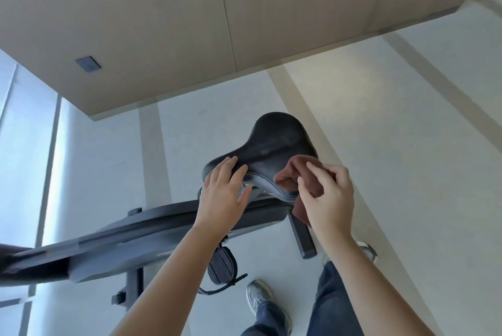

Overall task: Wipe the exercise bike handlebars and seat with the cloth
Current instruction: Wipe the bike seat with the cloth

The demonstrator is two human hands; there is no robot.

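The black bike seat (274, 143) sits in the middle of the head view, on top of the dark bike frame (152, 229). My left hand (224, 194) rests on the seat's narrow front end, fingers spread and wrapped over its edge. My right hand (330, 194) holds a reddish-brown cloth (290, 175) against the near right side of the seat, with part of the cloth hanging below my palm. The handlebars are out of view.
A black pedal with a strap (221, 266) hangs under my left forearm. The bike's rear foot bar (303, 238) stands on the pale floor. My shoes (259, 296) and jeans are at the bottom. A beige wall (190, 23) runs behind the bike.
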